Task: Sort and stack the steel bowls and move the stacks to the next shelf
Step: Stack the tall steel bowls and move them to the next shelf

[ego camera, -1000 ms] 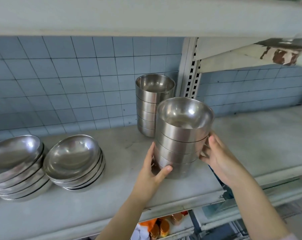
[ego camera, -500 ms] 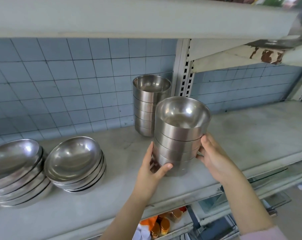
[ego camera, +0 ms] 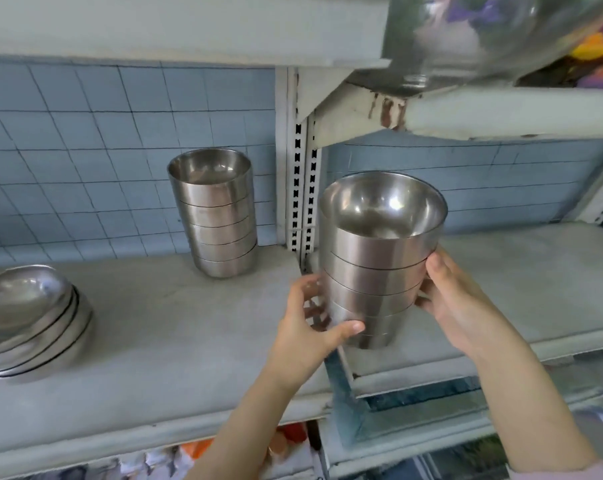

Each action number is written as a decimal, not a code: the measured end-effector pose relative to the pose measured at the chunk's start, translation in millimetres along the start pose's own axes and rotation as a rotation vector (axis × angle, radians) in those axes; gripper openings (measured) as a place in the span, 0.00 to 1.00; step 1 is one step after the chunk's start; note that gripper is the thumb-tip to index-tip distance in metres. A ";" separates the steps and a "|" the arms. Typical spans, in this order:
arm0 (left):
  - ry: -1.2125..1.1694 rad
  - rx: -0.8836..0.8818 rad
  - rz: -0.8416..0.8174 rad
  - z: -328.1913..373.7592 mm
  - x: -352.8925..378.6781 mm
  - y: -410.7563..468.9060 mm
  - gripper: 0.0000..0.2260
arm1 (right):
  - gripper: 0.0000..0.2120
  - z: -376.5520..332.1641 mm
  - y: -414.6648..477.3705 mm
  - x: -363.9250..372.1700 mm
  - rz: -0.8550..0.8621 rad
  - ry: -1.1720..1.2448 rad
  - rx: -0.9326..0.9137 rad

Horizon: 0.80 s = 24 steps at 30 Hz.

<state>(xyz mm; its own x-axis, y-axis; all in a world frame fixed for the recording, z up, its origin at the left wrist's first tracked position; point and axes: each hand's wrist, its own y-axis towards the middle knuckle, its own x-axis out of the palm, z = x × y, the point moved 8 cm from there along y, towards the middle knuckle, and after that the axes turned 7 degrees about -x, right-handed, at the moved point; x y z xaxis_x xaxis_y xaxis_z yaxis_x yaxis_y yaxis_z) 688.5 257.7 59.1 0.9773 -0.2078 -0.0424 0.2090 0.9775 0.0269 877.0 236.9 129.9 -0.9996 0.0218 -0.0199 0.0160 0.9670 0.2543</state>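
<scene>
Broadly, the grey left shelf (ego camera: 161, 341) met the next shelf (ego camera: 521, 271) at a slotted upright (ego camera: 301, 188). Shallow bowls (ego camera: 33, 320) sat stacked at the far left, and a deep-bowl stack (ego camera: 217, 220) stood by the tiled wall. The held stack (ego camera: 376, 271) hung over the joint between the shelves, with the left hand (ego camera: 303, 337) and right hand (ego camera: 462, 306) curled round its sides.

left bay: pale grey, dusty flat shelf board (ego camera: 161, 334). on it, far right, just beside the white slotted upright post (ego camera: 303, 188): stack of deep straight-sided steel bowls (ego camera: 220, 223), upright, nested. at the left edge, partly cut off by the frame: stack of wide shallow steel bowls (ego camera: 33, 323), rims tilted. the two stacks are well apart. right bay: second pale grey shelf board (ego camera: 535, 271), meeting the first at the post.
</scene>
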 end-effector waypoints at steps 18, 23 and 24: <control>0.202 -0.086 0.009 -25.5 103.6 5.5 0.44 | 0.45 40.3 -0.5 -96.3 -0.213 -0.166 0.030; 0.231 -0.088 0.055 -28.6 102.3 8.5 0.44 | 0.47 42.6 2.0 -106.9 -0.199 -0.334 -0.004; 0.257 -0.089 0.053 -28.9 102.2 9.1 0.43 | 0.46 44.4 2.2 -107.7 -0.197 -0.337 -0.007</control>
<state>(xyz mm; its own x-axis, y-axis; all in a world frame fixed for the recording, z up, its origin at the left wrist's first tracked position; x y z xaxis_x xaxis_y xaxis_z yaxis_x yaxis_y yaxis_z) 789.2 246.3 26.2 0.9433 -0.1513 -0.2953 0.1423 0.9885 -0.0518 985.8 248.0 89.7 -0.9193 -0.0807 -0.3853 -0.1765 0.9594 0.2202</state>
